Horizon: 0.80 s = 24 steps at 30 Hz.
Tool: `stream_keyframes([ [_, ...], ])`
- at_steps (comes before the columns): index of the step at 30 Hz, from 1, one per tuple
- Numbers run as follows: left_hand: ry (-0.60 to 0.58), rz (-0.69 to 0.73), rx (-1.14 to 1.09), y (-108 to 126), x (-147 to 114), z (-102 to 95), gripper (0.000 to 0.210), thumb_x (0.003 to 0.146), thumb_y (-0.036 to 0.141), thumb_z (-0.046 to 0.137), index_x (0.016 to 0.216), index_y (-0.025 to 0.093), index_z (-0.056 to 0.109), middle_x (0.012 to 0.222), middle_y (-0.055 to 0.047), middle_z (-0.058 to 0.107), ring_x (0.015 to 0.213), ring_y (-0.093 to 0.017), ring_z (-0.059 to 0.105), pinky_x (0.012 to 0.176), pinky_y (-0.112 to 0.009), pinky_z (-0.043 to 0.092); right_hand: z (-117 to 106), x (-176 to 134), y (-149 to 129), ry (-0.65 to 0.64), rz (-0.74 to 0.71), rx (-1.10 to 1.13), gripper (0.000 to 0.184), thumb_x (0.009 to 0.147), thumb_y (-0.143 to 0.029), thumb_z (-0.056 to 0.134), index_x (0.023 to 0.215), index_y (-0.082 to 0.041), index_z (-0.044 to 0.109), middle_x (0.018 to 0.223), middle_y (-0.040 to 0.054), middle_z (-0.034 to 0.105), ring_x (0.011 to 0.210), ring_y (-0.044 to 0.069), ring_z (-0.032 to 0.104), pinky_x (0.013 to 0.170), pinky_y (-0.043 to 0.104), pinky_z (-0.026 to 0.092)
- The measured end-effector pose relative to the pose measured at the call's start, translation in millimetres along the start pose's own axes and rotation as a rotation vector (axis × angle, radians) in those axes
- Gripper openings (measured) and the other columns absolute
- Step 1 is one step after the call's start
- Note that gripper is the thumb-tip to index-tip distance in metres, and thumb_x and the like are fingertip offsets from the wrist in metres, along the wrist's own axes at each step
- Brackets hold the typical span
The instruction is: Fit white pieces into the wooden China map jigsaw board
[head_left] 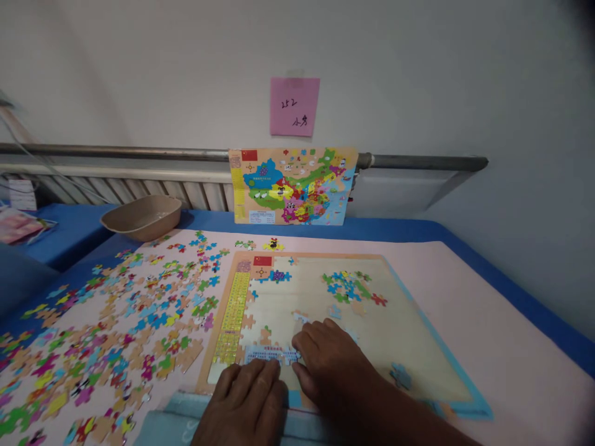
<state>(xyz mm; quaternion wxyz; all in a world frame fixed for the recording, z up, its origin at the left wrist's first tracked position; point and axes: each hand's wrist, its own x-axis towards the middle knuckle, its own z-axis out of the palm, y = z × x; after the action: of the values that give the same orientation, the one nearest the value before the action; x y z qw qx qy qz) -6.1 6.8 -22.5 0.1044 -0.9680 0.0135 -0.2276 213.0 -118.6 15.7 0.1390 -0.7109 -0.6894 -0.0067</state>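
Note:
On the puzzle board (400, 347), joined pieces form part of the left border, with a yellow strip and a small red flag. My left hand (248, 399) lies flat at the board's near edge, fingertips just below the joined pale-blue text block (264, 353). Thumb and forefinger of my right hand (328, 359) close on a pale-blue puzzle piece (292, 355) at the right end of that block. Its far side is partly hidden by the fingers. Beyond the right hand lie a few pale pieces (334, 311) and a cluster of mostly blue and green pieces (346, 286).
Many loose puzzle pieces (153, 316) spread over the pink tabletop to the left. A beige basin (144, 218) stands behind them. A printed map picture (292, 186) leans upright at the back, below a pink note (295, 106) on the wall. A metal pipe (418, 162) runs along the wall.

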Motion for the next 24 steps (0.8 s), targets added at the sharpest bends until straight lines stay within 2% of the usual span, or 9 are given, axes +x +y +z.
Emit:
stream_keyframes([
  [4,0.004,-0.021,-0.033,0.8,2.4,-1.1,0.025,0.111,0.032,0.056,0.134,0.027,0.066,0.140,-0.003,0.072,0.124,-0.020,0.066,0.112,-0.034,0.045,0.2,3.0,-0.4,-0.050,0.021,0.025,0.016,0.090,-0.016,0.077,0.091,-0.021,0.062,0.095,0.0052,0.068,0.089,0.029,0.057,0.086,0.043,0.036],
  [10,-0.010,-0.033,-0.043,1.7,2.8,-1.2,0.025,0.110,0.032,0.057,0.133,0.026,0.066,0.140,-0.005,0.071,0.125,-0.021,0.064,0.113,-0.035,0.044,-0.6,1.6,-0.9,-0.045,0.022,0.025,0.016,0.091,-0.016,0.077,0.091,-0.021,0.062,0.094,0.0055,0.068,0.089,0.029,0.057,0.085,0.043,0.037],
  [17,-0.018,-0.009,0.031,1.5,3.5,-1.0,0.032,0.115,0.037,0.042,0.127,0.024,0.068,0.140,-0.003,0.073,0.122,-0.022,0.065,0.101,-0.035,0.048,-0.8,1.6,-1.7,-0.082,0.040,0.059,0.015,0.091,-0.014,0.075,0.092,-0.020,0.062,0.096,0.0066,0.069,0.091,0.029,0.057,0.086,0.042,0.038],
  [20,-0.020,-0.002,0.025,0.8,6.2,-2.6,0.032,0.115,0.036,0.041,0.126,0.023,0.069,0.138,-0.003,0.074,0.123,-0.022,0.066,0.100,-0.035,0.049,-2.1,2.0,-2.0,-0.106,0.041,0.062,0.015,0.091,-0.012,0.075,0.092,-0.020,0.062,0.098,0.0067,0.069,0.091,0.029,0.057,0.085,0.042,0.039],
  [24,0.032,0.002,0.016,0.1,14.4,-8.3,0.030,0.115,0.032,0.042,0.119,0.023,0.070,0.132,-0.001,0.076,0.121,-0.021,0.066,0.101,-0.035,0.048,-1.7,2.9,-0.9,-0.115,0.055,0.080,0.014,0.093,-0.013,0.075,0.092,-0.020,0.062,0.099,0.0069,0.069,0.092,0.029,0.058,0.086,0.042,0.040],
])
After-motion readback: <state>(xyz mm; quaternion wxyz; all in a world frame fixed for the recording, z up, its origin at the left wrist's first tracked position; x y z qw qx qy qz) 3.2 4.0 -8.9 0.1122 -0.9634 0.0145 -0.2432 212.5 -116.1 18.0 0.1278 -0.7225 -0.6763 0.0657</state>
